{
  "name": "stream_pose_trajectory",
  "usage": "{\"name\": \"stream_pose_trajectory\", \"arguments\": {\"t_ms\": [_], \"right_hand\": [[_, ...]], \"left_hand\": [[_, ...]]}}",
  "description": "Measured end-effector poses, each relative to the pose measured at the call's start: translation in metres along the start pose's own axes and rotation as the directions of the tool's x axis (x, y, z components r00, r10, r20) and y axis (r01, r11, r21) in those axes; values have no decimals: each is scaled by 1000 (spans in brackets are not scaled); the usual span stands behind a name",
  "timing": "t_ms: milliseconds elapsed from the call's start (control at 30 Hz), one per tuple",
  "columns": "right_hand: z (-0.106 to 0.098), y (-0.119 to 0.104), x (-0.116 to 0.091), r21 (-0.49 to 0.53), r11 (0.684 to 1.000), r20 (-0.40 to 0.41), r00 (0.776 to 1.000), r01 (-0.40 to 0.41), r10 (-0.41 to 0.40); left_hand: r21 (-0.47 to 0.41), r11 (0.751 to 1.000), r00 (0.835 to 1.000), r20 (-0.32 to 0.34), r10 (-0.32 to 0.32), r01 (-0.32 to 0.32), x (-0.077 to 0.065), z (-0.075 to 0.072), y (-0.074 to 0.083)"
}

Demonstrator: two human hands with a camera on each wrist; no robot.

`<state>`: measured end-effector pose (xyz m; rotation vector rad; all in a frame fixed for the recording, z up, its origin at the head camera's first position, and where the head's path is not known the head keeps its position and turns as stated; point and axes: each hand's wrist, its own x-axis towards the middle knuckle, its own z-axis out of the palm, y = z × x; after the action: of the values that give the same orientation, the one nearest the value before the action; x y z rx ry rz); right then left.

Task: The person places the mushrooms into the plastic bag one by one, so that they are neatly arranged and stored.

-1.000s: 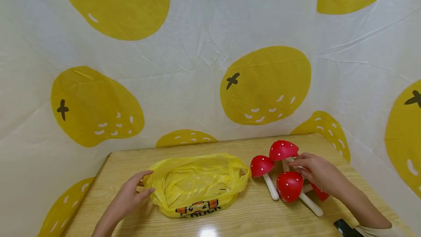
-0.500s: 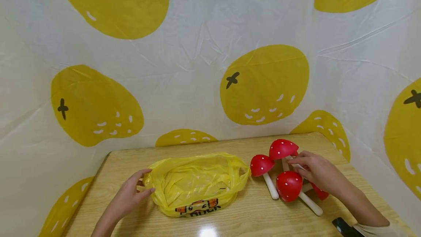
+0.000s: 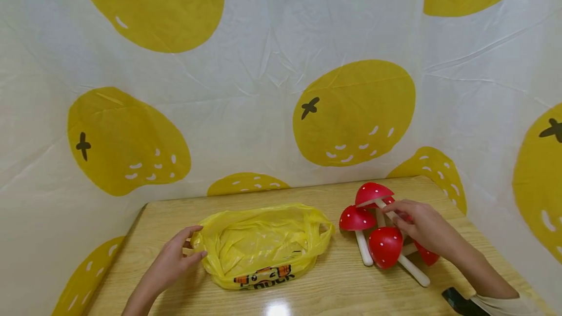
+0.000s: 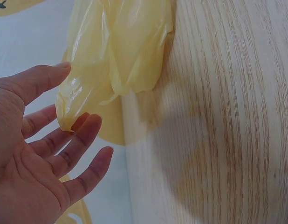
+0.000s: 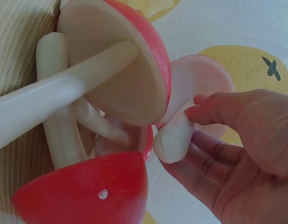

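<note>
My right hand (image 3: 421,221) pinches the white stem of a toy mushroom between thumb and fingers. Its red, white-dotted cap (image 3: 372,193) tilts above the pile, and the stem's rounded end (image 5: 173,144) shows in the right wrist view. Below it lie more toy mushrooms: one at the left (image 3: 356,218), one in front (image 3: 386,247), another (image 3: 427,255) partly hidden by my wrist. My left hand (image 3: 173,260) is spread at the left end of a yellow plastic bag (image 3: 246,217), thumb and fingers either side of its edge (image 4: 69,100). The bag's mouth gapes upward.
Everything stands on a light wood-grain table (image 3: 333,296). A white cloth (image 3: 246,130) with yellow fruit prints hangs behind and at both sides. A black device (image 3: 461,301) sits at my right wrist, near the front of the table.
My right hand has tipped the pinched mushroom and shifted it slightly left and up. The left mushroom has moved a little right, away from the bag. My left hand and the bag stay put.
</note>
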<state>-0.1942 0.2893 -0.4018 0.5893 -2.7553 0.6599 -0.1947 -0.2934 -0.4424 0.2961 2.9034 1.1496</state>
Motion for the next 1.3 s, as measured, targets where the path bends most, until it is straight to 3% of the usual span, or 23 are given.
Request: {"name": "stream_pose_trajectory", "arguments": {"t_ms": [300,800,1067,1300], "right_hand": [[1,-5,2,95,982,64,986,-162,157],[-2,-12,4,165,956,118,967,-244,226],[-5,-19,12,250,912,152,944,-325,294],[-10,-30,20,309,888,169,938,-341,302]], "left_hand": [[2,1000,1000,15,-19,19,2,-1,-1],[12,1000,1000,11,-5,5,3,0,-2],[13,1000,1000,14,-4,4,6,-2,-3],[6,1000,1000,26,-10,10,7,-3,-6]]}}
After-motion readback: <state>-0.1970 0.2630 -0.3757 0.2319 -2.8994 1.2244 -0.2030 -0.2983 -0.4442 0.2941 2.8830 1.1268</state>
